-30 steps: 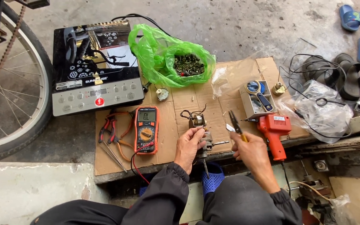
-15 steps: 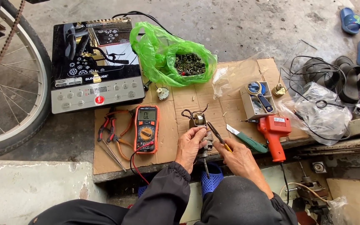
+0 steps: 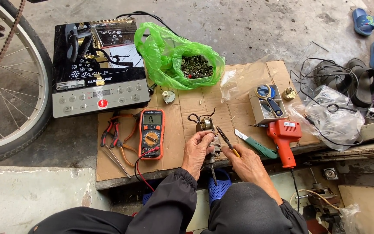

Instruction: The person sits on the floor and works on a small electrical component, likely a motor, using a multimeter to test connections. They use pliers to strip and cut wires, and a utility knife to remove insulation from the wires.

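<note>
My left hand (image 3: 197, 151) grips a small metal motor part (image 3: 206, 125) with loose dark wires, held over a sheet of cardboard (image 3: 182, 108). My right hand (image 3: 246, 161) holds yellow-handled pliers (image 3: 225, 139), their dark jaws pointing at the motor part just beside my left fingers. An orange multimeter (image 3: 151, 133) with red and black leads lies left of my left hand. A green-handled knife (image 3: 256, 146) lies right of my right hand on the cardboard.
A black induction cooker (image 3: 98, 65) sits at the back left beside a bicycle wheel (image 3: 14, 82). A green bag of screws (image 3: 182, 60), red pliers (image 3: 113, 132), an orange soldering gun (image 3: 285, 138), a small box of tools (image 3: 267, 102) and tangled cables (image 3: 334, 108) surround the cardboard.
My right hand has put the green-handled knife down on the cardboard and now holds yellow-handled pliers, brought left against the motor part. My left hand stays on the part.
</note>
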